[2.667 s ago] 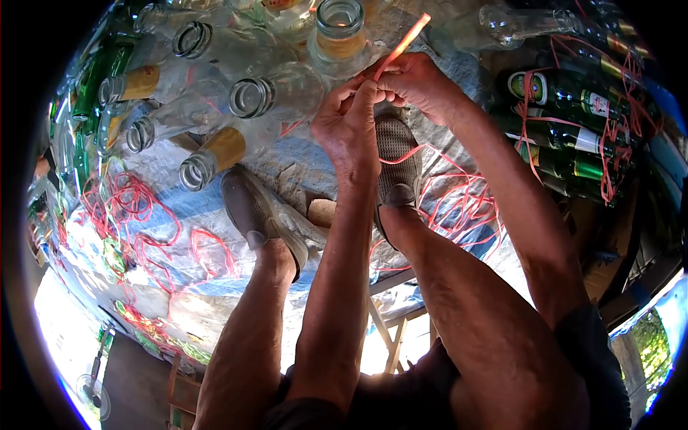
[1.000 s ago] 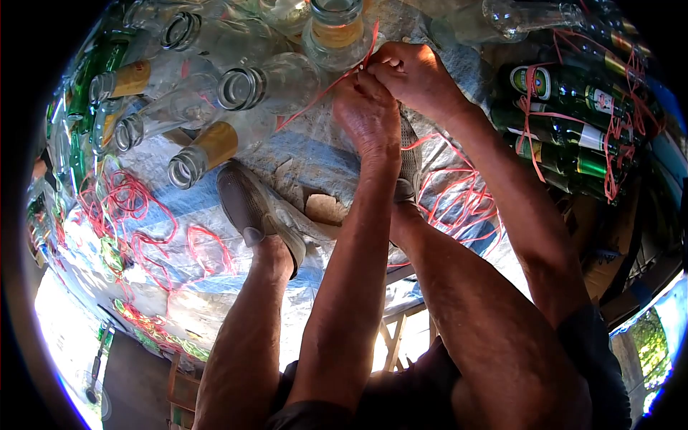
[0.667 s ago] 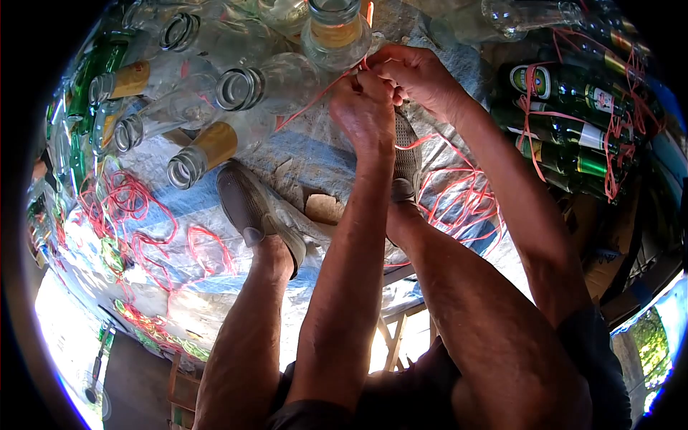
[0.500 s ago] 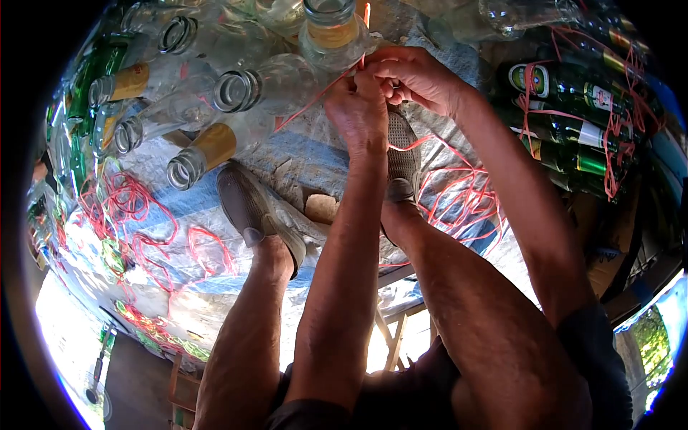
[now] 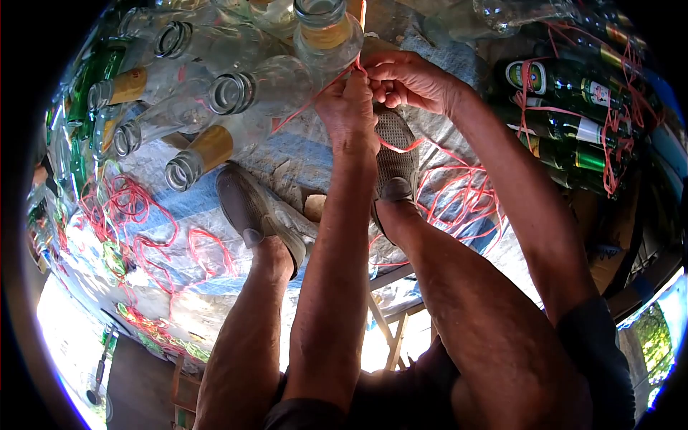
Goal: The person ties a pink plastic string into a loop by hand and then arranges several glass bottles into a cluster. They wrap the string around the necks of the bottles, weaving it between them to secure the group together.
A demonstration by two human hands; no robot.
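Pinching the pink twine (image 5: 363, 16) just on my side of the gold-labelled clear bottle (image 5: 326, 34), my left hand (image 5: 347, 111) has it between thumb and curled fingers. My right hand (image 5: 416, 79) has opened out from a tighter curl, its index finger now reaching to the same spot; whether it grips the strand too, I cannot tell. I take that as a lighter, finer hold than a hard pull.

Counting from that gold-labelled bottle: one strand slants down to its left, and one free end stands up just to its right. I make out six clear bottle mouths, its own and five to its left. Well to its right lies one twine-bound bundle of green beer bottles (image 5: 566, 118), at least three. Nearer me than it are two shoes (image 5: 247, 201) and two main pink tangles, one leftward (image 5: 129, 204), one rightward (image 5: 459, 193).
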